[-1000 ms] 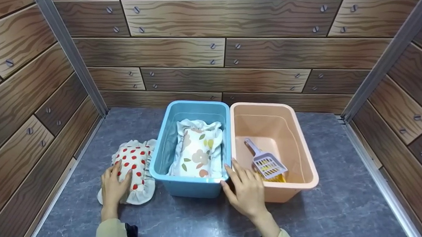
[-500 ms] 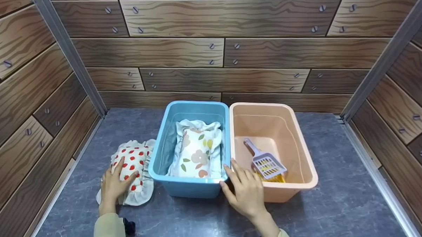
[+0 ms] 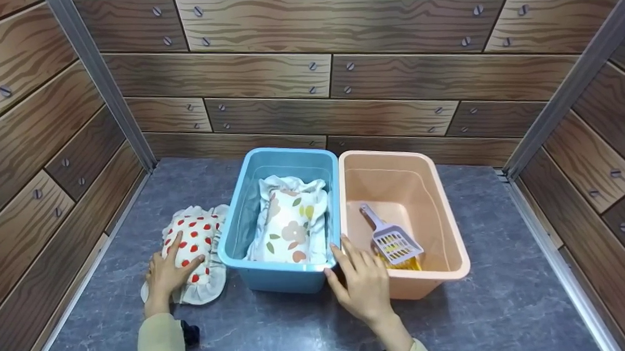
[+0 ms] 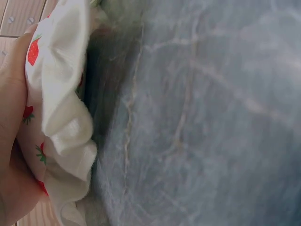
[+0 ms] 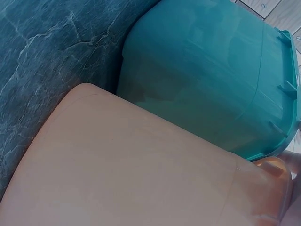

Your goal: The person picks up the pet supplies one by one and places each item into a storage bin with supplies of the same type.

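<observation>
My left hand [image 3: 166,279] rests with spread fingers on a small white cushion [image 3: 194,234] printed with red strawberries and edged with a ruffle. In the left wrist view the hand lies against the cushion [image 4: 56,108], its ruffle reaching down toward the floor. My right hand [image 3: 360,280] touches the near rims where a blue bin [image 3: 295,277] and a peach bin [image 3: 452,228] meet, thumb and index finger at the blue corner. The right wrist view shows the outer walls of the peach bin [image 5: 131,165] and the blue bin [image 5: 197,70] side by side.
Inside the blue bin lies a floral cushion [image 3: 288,223] with a ruffled edge. The peach bin holds a lavender slotted scoop [image 3: 395,242] over something yellow [image 3: 412,264]. Wood-patterned walls [image 3: 330,73] enclose the dark marbled floor [image 3: 498,293].
The left hand's thumb and index finger have spread slightly wider over the strawberry cushion. The right hand stays at the bin rims, and the head view has shifted a little.
</observation>
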Demonstrator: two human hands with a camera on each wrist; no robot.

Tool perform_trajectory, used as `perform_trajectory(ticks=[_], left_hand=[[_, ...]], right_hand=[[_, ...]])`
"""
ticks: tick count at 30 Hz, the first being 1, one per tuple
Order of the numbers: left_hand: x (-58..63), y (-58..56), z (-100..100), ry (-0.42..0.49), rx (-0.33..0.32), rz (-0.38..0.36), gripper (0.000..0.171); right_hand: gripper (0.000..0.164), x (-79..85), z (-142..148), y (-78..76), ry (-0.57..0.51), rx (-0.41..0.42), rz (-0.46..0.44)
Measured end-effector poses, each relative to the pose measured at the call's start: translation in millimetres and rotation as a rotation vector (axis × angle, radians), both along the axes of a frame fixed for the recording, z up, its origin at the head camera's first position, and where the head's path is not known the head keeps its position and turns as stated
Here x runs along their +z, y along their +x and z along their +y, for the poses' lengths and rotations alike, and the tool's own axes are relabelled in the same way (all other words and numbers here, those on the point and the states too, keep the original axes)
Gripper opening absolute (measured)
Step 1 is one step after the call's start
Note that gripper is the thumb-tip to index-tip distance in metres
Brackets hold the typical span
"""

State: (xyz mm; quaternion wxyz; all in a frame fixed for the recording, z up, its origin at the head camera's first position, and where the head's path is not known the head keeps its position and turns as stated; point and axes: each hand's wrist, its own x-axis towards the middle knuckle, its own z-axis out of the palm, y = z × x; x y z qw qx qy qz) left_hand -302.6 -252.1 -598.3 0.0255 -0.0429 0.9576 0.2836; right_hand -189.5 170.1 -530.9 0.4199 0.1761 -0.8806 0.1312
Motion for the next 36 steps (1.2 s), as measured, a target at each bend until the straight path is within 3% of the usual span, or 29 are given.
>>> perform_trajectory(ticks=[4, 8, 25, 36], left_hand=[[0.2, -0.9, -0.9, 0.015, -0.001, 0.032, 0.099], [-0.2, -1.3, -0.5, 0.099, 0.018, 0.055, 0.097], [1.0, -5.0, 4.2, 0.411, 0.089, 0.010, 0.104], [-0.1, -5.1, 6.6, 0.458, 0.109, 0.037, 0.101]], right_hand=[[0.054, 0.2, -0.5, 0.0, -0.009, 0.004, 0.003], [0.053, 1.1, -0.9, 0.7, -0.013, -0.004, -0.010], [0.052, 1.6, -0.9, 0.5, -0.015, 0.001, 0.003], [0.053, 1.8, -0.8, 0.1, -0.013, 0.005, 0.003]])
